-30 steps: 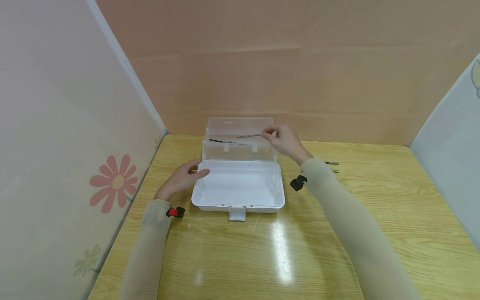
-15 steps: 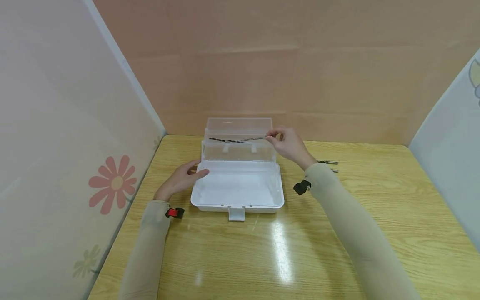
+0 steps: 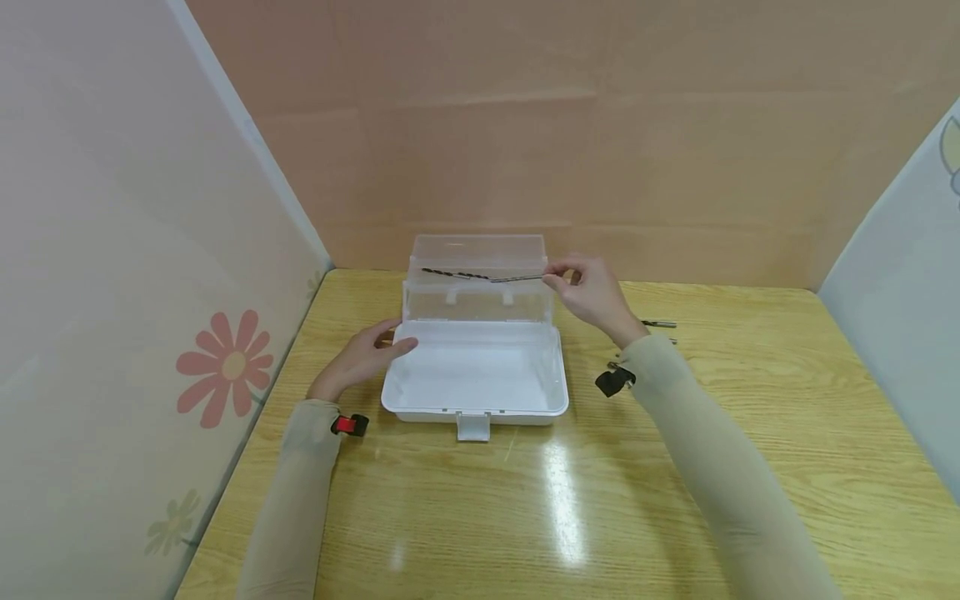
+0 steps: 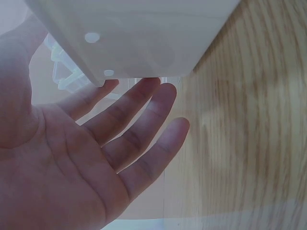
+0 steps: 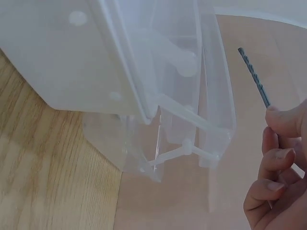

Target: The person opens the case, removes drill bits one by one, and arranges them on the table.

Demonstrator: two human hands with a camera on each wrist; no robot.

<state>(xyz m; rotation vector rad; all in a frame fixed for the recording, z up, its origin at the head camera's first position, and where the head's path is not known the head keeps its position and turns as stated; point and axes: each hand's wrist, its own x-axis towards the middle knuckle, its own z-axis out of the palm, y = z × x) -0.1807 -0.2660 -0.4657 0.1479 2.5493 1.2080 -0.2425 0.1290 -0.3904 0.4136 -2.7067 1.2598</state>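
A white plastic toolbox stands with its translucent tiered trays raised behind it. Over the upper tray's right end, my right hand pinches a slim metal drill bit between thumb and fingertips. The right wrist view shows the fluted part of that drill bit pointing away from the hand. Dark twist drill bits appear in the upper tray, left of the held one. At the toolbox's left side, my left hand lays its thumb over the rim; its other fingers extend at the back corner.
More drill bits lie on the wooden table to the right, partly behind the right forearm. The toolbox latch hangs down at the front. A pinkish-brown backdrop and flower-printed left panel border the table.
My right hand has moved to the right and slightly down with the drill bit. The dark bits in the tray show at a changed slant. My left hand has stayed in place.
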